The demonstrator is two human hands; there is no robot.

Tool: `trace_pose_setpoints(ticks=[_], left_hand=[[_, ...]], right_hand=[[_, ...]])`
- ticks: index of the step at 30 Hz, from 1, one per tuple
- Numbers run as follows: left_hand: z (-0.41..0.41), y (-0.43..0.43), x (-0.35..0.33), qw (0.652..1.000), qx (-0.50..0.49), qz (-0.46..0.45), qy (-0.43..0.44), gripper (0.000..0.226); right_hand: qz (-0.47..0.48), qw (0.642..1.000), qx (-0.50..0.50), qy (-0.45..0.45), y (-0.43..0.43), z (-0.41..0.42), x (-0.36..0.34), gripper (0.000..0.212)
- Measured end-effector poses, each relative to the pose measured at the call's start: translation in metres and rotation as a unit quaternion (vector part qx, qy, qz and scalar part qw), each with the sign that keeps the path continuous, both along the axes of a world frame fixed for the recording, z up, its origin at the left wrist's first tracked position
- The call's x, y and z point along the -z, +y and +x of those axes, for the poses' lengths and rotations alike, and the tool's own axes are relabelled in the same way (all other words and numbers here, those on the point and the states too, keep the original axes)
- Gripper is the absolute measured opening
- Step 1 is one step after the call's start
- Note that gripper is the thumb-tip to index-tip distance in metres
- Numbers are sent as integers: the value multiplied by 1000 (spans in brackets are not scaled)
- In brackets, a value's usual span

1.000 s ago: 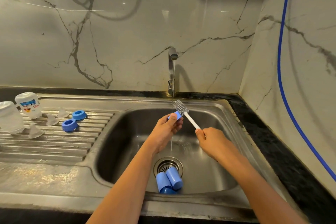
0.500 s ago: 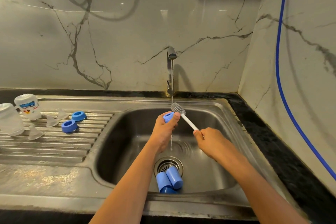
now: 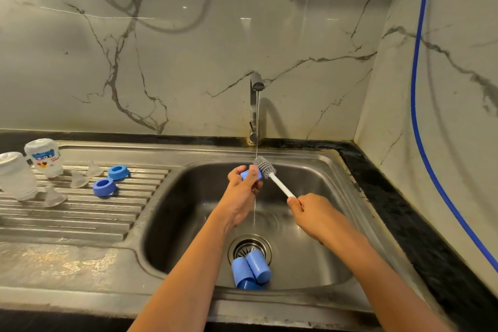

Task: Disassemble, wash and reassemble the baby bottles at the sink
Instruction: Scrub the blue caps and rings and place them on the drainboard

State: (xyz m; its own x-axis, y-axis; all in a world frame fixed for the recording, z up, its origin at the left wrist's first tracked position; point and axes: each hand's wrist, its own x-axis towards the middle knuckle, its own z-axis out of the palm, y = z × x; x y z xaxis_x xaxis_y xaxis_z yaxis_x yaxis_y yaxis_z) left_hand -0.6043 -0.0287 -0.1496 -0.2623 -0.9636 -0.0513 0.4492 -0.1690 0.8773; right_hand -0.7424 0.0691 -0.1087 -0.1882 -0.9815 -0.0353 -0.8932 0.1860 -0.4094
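Nearest, at the front of the sink (image 3: 172, 264) basin, blue caps (image 3: 252, 271) lie on their sides, touching one another, just beside the drain strainer (image 3: 249, 246). They are the only loose things the basin holds. Above them the left hand (image 3: 241, 194) grips a small blue bottle part (image 3: 250, 174), fingers curled round it, under the thin stream of water. The right hand (image 3: 315, 213) is clenched on the white handle of the bottle brush (image 3: 275, 178), whose grey bristles touch that part.

I judge the washing step is in hand, with this piece being scrubbed. The next move calls for turning it so the bristles reach every face, rinsing it, then parking it and taking up a cap.

Further left, on the ribbed drainboard (image 3: 80, 213), two clear bottles (image 3: 44, 158) stand mouth down, with three clear teats (image 3: 78, 179) and two blue rings (image 3: 103, 186) near them. At the back, the tap (image 3: 254, 100) runs.
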Motion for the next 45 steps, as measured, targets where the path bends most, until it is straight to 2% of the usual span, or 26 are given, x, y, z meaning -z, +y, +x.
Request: trace_pose_setpoints(ticks=[2,4,7,12,15,18,25,27,33,38,41,45], left_hand=[[2,-6,1,998,-50,21,30,44],[3,-9,5,998,-67,7,19,39],[2,-2,4,999,-35,-23,-7,25],[2,2,3,999,22,-41,-25,28],[4,-5,5,998,-48,-32,4,19],[7,-7,7,996,-84,-26,19,25],[0,2,8,997,51,-48,-40,27],[1,3,10,997,50,-28,-49,25],[-5,-18,5,989,-95,95,-56,25],[-23,-50,-15,978,-111,154,-86,33],[-31,-61,-26,980,-82,178,-40,39],[-30,-64,-33,971,-65,204,106,46]], right_hand=[[25,1000,-8,-12,3,2,-1,43],[34,999,-11,-22,4,5,0,43],[2,1000,5,-21,0,3,2,44],[-26,999,27,-1,-5,-6,3,41],[-6,1000,4,-3,-1,-4,2,41],[7,1000,-5,-9,1,-2,3,41],[-21,999,46,0,-12,-15,13,44],[-22,998,52,5,-15,-19,17,43],[-50,995,83,15,-21,-32,19,44],[-50,994,94,23,-20,-37,14,45],[-62,993,94,21,-20,-38,15,45],[-63,994,91,19,-18,-36,13,45]])
